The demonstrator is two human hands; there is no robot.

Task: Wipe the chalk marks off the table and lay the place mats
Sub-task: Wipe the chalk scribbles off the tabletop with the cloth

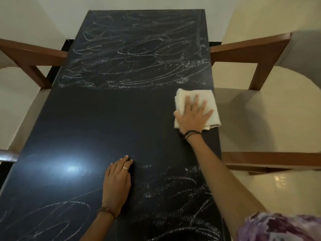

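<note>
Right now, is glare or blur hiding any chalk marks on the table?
Head view: a bright glare spot washes out the table beside the left hand; the right chair is smeared at the frame edge; the cloth and far chalk marks read clearly.

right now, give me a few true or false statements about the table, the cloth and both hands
1. The right hand presses flat on the cloth. True.
2. The cloth lies near the table's left edge. False: it lies at the right edge.
3. The far end of the table is wiped clean. False: chalk marks cover it; only the middle band is clean.
4. The left hand rests on the table, holding nothing. True.
5. Place mats are laid on the table. False: none are in view.
</note>
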